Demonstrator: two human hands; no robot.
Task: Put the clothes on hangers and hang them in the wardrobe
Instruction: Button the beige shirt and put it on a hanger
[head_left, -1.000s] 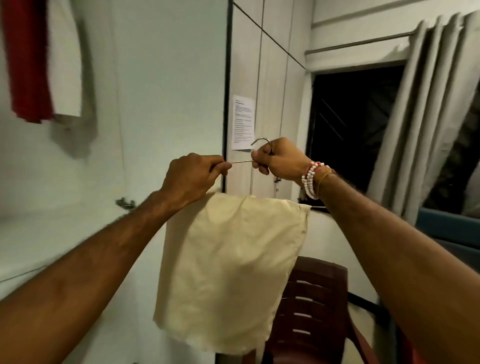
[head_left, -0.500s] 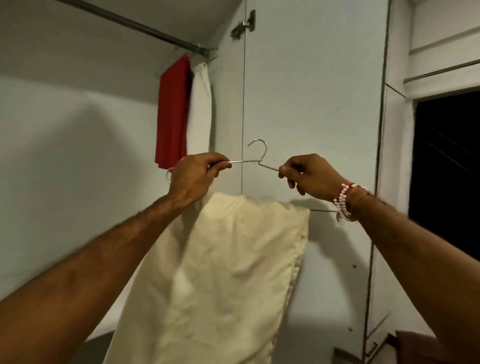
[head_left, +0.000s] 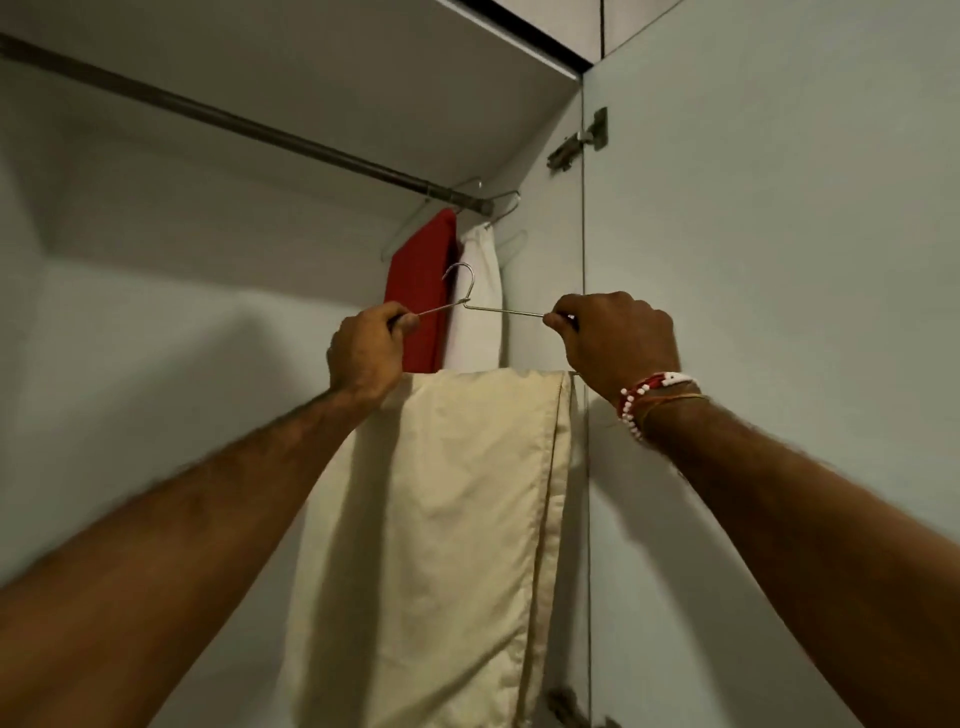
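A cream cloth (head_left: 447, 530) hangs folded over the bottom bar of a thin metal wire hanger (head_left: 498, 310). My left hand (head_left: 366, 351) grips the hanger's left shoulder and my right hand (head_left: 615, 340) grips its right shoulder, holding it level in front of the open wardrobe. The hanger's hook points up, well below the metal rail (head_left: 249, 127). A red garment (head_left: 421, 291) and a white garment (head_left: 478, 296) hang on wire hangers at the rail's right end, just behind the raised hook.
The open wardrobe door (head_left: 779, 312) stands at the right, with a hinge (head_left: 579, 140) near its top. The wardrobe's pale back wall (head_left: 156, 338) fills the left. The rail to the left of the red garment carries nothing.
The view has swung left and up, from the room's window and chair into the wardrobe. Both hands have raised the hanger with the cream cloth closer to the rail.
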